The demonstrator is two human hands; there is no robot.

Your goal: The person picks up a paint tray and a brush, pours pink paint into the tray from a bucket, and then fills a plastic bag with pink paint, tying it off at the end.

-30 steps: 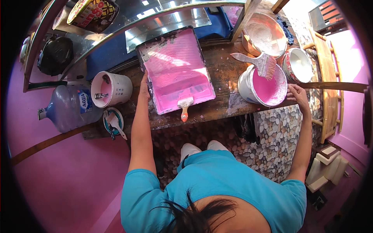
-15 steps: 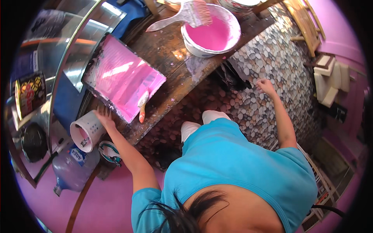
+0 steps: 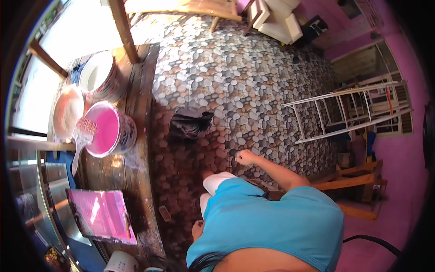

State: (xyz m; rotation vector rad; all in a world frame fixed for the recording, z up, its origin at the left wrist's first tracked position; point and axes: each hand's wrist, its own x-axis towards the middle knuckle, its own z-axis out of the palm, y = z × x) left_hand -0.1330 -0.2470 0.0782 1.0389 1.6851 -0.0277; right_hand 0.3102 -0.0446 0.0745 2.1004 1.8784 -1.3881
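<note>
My right hand [image 3: 244,157] hangs over the patterned floor, fingers curled, with nothing visible in it. My left hand [image 3: 197,230] is low beside my body, partly hidden, fingers curled; I cannot make out whether it holds anything. Left of both is the wooden bench [image 3: 140,177], bearing a tray of pink paint [image 3: 84,208] with a small brush [image 3: 128,226] in it. Farther along, a wide brush [image 3: 83,138] lies across a bucket of pink paint [image 3: 122,140], beside a bucket with pale powder [image 3: 65,113] and a white bucket [image 3: 102,72].
A black bag [image 3: 190,124] lies on the floor ahead. To the right are a metal ladder [image 3: 317,98] and wooden frames [image 3: 344,182]. A bamboo bench [image 3: 181,10] and a cream chair [image 3: 276,20] stand at the back. A glass cabinet [image 3: 38,190] borders the bench.
The view has swung right, putting the bench on the left. My left hand has left the tray and white container, and my right hand has left the pink bucket; both are now by my body.
</note>
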